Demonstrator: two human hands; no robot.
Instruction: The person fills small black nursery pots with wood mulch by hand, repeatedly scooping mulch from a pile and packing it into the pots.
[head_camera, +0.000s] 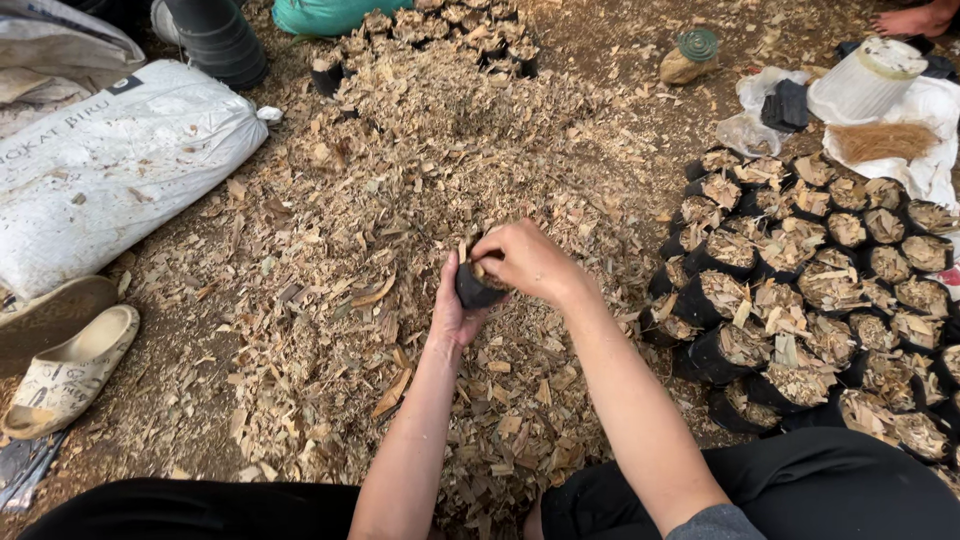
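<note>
Over the heap of wood chips (400, 200), your left hand (452, 312) cups a small black bag (474, 290) while your right hand (525, 262) closes over its mouth, so a loose grip could let it fold and spill.

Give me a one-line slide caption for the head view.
Left hand holds a small black grow bag while right hand presses wood chips in.

The right hand (528, 262) hides the small black bag's (474, 290) mouth.
</note>
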